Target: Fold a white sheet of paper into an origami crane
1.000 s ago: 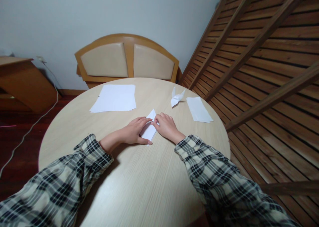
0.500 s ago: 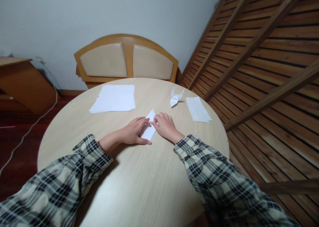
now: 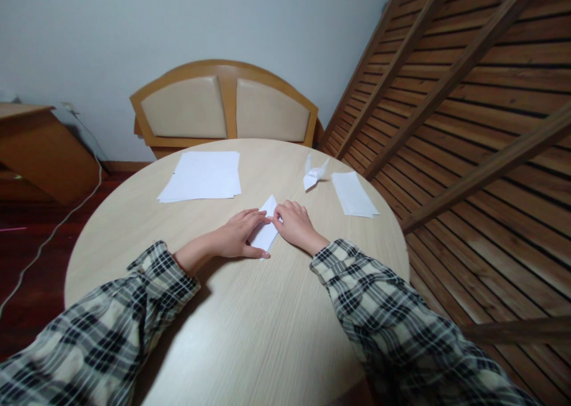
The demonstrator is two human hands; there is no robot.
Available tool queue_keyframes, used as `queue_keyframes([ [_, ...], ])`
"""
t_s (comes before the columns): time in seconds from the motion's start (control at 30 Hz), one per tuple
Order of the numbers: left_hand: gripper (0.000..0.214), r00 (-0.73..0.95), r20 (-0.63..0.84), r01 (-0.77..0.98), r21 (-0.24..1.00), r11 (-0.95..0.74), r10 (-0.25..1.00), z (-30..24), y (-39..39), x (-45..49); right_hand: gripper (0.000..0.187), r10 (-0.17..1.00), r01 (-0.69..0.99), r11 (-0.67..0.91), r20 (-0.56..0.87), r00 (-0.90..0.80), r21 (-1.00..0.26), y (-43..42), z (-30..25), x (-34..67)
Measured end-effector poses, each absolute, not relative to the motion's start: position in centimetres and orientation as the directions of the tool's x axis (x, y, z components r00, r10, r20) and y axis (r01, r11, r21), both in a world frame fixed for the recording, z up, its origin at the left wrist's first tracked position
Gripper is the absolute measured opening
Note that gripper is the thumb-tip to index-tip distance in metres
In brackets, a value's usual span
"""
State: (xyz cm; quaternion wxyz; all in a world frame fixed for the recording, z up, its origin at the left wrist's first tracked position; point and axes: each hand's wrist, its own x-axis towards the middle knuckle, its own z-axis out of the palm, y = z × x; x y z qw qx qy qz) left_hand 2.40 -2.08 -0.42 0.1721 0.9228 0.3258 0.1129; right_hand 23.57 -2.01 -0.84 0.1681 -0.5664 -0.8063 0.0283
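Observation:
A small folded white paper (image 3: 266,232) lies on the round light-wood table (image 3: 250,329), pressed between both hands. My left hand (image 3: 238,235) lies flat on its left side, fingers stretched out and thumb along the near edge. My right hand (image 3: 294,224) rests on its right side with curled fingers, the fingertips pressing the fold near the paper's far end. Both sleeves are plaid.
A stack of white sheets (image 3: 200,176) lies at the far left of the table. A folded paper crane (image 3: 313,174) and a narrow pile of paper (image 3: 353,194) sit at the far right. A padded wooden chair (image 3: 225,109) stands behind the table; slatted wooden panels (image 3: 468,126) lean at the right.
Both hands stay on the folded paper; the right fingertips have shifted only slightly along the crease. The view has drifted a little.

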Motion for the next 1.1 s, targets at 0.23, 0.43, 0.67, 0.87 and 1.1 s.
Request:
queue_keyframes([
  [0.23,0.09,0.763,0.097,0.57,0.364,-0.736,0.639,-0.5,-2.0,2.3,0.019,0.916,0.871,0.384,0.243,-0.318,-0.308,-1.8,-0.6,24.1],
  [0.43,0.09,0.759,0.097,0.585,0.329,-0.741,0.643,-0.6,-2.0,2.3,0.02,0.895,0.81,0.435,0.284,-0.343,-0.393,-2.6,0.0,25.5],
  [0.67,0.089,0.759,0.115,0.57,0.357,-0.74,0.64,-0.6,-2.0,2.3,0.049,0.87,0.797,0.482,0.31,-0.384,-0.366,-4.8,-0.1,24.8],
  [0.87,0.089,0.761,0.111,0.572,0.352,-0.741,0.64,-0.5,-2.0,2.4,0.067,0.874,0.804,0.478,0.284,-0.394,-0.355,-5.4,-0.6,24.2],
  [1.1,0.089,0.773,0.134,0.541,0.372,-0.754,0.62,-0.4,-2.0,2.4,0.075,0.89,0.834,0.449,0.237,-0.389,-0.321,-5.7,-0.7,24.0],
])
